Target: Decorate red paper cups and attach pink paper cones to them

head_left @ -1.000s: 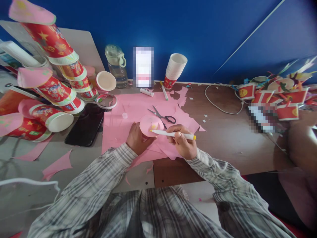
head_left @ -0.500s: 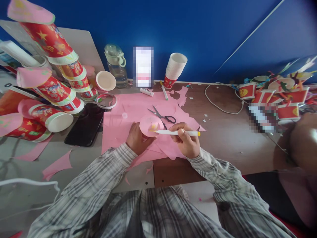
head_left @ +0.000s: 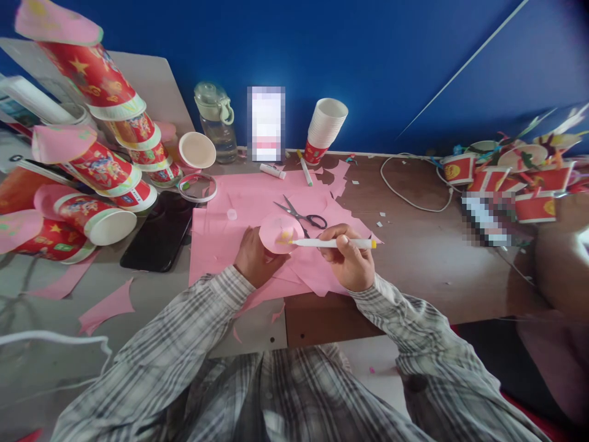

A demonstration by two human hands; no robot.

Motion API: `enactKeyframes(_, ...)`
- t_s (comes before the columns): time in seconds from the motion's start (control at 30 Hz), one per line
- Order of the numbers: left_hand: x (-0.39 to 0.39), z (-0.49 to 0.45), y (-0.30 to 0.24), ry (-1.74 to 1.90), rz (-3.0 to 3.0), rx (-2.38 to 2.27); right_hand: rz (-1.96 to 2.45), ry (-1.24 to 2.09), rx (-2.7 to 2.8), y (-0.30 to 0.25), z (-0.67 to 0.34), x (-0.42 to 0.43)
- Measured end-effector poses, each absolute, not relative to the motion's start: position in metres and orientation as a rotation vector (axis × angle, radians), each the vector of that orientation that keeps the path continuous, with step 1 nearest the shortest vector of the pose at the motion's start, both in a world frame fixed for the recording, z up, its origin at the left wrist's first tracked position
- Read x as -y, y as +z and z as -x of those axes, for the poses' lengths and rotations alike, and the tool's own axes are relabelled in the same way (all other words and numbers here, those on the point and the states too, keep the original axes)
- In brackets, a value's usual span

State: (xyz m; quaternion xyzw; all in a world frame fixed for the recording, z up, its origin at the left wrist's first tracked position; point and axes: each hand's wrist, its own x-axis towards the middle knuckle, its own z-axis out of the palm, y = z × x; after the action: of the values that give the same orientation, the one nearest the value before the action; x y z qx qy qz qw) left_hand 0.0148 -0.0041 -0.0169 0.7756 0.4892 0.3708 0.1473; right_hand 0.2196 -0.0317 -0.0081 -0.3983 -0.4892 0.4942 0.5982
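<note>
My left hand (head_left: 258,261) is closed around a round pink paper piece (head_left: 275,228) with yellow marks on its face; whatever is under it is hidden. A white marker (head_left: 313,243) with a yellow end is pinched in my right hand (head_left: 350,258). Its tip points left, at the right edge of the pink piece, close to the yellow marks. Just behind lie black-handled scissors (head_left: 299,213), blades parted. Large pink paper sheets (head_left: 218,245) lie beneath both hands.
Red paper cups with pink paper tops (head_left: 103,166) are stacked at left, beside a black phone (head_left: 156,236). A water bottle (head_left: 216,126) and nested cups (head_left: 326,132) stand by the wall. Decorated cups (head_left: 536,207) and another person's arm (head_left: 564,264) are at right.
My right hand has shifted slightly right, drawing the marker tip from the yellow marks toward the piece's right edge. My left hand and the pink piece have stayed in place.
</note>
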Motion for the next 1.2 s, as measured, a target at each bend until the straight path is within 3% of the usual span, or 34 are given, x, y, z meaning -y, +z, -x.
enactKeyframes(1.2, 0.0036, -0.0158, -0.0162, 1.032, -2.212, -1.406, 0.876, 1.195, 1.24, -0.0111, -0.2163, 0.0287)
